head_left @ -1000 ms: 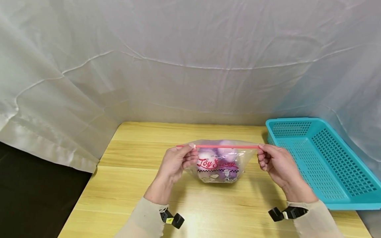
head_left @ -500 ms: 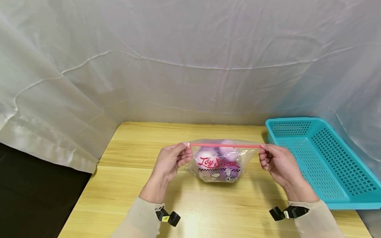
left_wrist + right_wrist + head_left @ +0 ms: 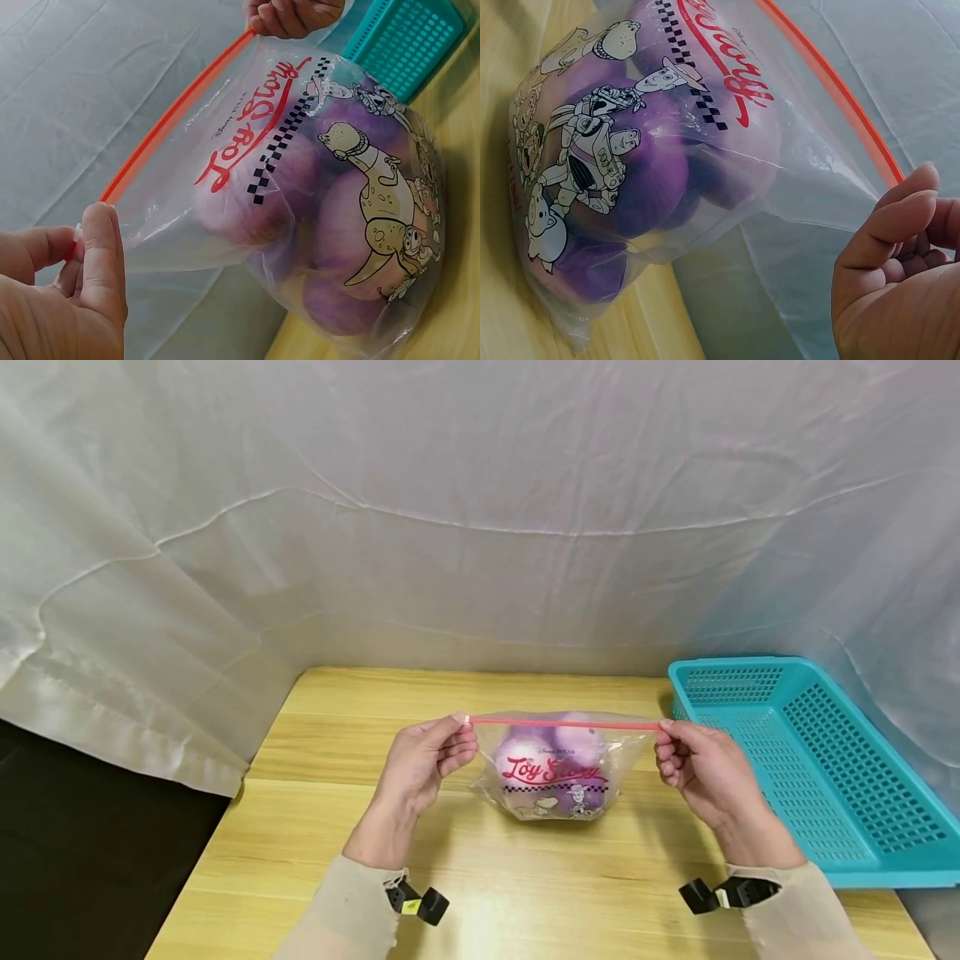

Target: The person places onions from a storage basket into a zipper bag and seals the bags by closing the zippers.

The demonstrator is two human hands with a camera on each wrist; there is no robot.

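Note:
A clear slider zip bag [image 3: 555, 777] with red lettering, a checkered band and cartoon figures stands upright on the wooden table, holding several round purple and lilac things [image 3: 352, 232]. Its red zip strip [image 3: 562, 724] is stretched straight across the top. At the left end, my left hand [image 3: 431, 760] pinches the white slider [image 3: 78, 234] between thumb and fingers. My right hand [image 3: 701, 768] pinches the strip's right corner, fingers curled below the thumb. From the right wrist, that hand [image 3: 907, 262] covers the corner itself.
A teal perforated basket [image 3: 825, 768] stands at the right of the table, close beside my right hand. Pale fabric [image 3: 525, 527] hangs behind and at both sides. The wooden table [image 3: 315, 843] extends in front of the bag, with a dark area beyond its left edge.
My left hand has moved left with the white slider to the end of the strip. The zip strip looks straighter and the bag has shifted slightly right. My right hand has barely moved.

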